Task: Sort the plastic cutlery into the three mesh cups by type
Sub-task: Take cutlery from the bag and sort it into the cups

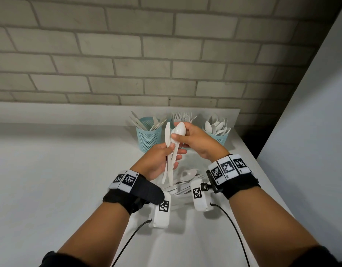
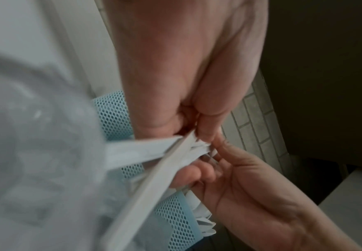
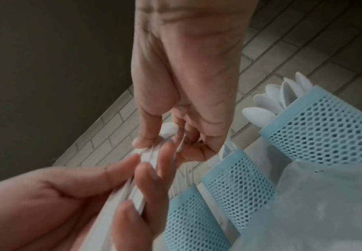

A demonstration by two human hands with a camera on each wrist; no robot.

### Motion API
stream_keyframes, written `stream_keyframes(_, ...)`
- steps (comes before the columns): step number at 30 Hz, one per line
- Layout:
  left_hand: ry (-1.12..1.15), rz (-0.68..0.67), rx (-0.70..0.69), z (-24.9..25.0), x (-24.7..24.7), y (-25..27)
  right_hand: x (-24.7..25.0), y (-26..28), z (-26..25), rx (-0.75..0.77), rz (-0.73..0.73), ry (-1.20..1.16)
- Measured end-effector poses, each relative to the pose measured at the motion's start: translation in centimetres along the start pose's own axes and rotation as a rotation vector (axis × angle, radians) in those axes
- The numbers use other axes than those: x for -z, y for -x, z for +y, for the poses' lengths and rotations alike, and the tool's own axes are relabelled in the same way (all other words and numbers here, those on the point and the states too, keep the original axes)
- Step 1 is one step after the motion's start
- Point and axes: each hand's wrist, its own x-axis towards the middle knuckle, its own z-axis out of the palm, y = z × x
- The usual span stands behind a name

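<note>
Above the table, my left hand (image 1: 160, 160) grips a bundle of white plastic cutlery (image 1: 169, 162) by the handles; a knife (image 1: 167, 135) and spoons stand up out of it. My right hand (image 1: 195, 139) pinches one spoon (image 1: 180, 130) of the bundle just under its bowl. Three light-blue mesh cups stand behind the hands: the left cup (image 1: 148, 139) holds knives, the middle cup's forks (image 1: 181, 116) show above my hands, and the right cup (image 1: 220, 138) holds spoons. The right wrist view shows my right hand's fingertips (image 3: 145, 141) on the spoon (image 3: 169, 129).
Loose white cutlery (image 1: 187, 176) lies in a pile on the white table (image 1: 60, 180) under my hands. A brick wall (image 1: 127, 54) rises close behind the cups. The table's right edge (image 1: 262, 180) runs near my right wrist, with a pale panel (image 1: 310, 122) beyond it.
</note>
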Motion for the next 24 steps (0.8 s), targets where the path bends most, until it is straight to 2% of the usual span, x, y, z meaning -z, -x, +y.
stream_keyframes(2, 0.019, 0.024, -0.005, 0.2, 0.2, -0.2, -0.2, -0.9, -0.5, -0.027, 0.003, -0.025)
stream_keyframes(6, 0.059, 0.109, -0.022, 1.0, 1.2, -0.5, 0.0, -3.3, -3.2, -0.066, 0.106, -0.136)
stream_keyframes(13, 0.093, 0.225, -0.078, 1.7, 3.5, -1.1, 1.6, -7.4, -8.5, 0.168, 0.415, -0.073)
stream_keyframes(19, 0.088, 0.216, -0.092, 2.0, 3.9, -1.4, 5.3, -7.9, -10.0, 0.345, 0.735, 0.170)
stream_keyframes(24, 0.086, 0.177, -0.085, 2.5, 2.6, -2.2, 9.6, -5.8, -9.5, 0.452, 0.857, 0.276)
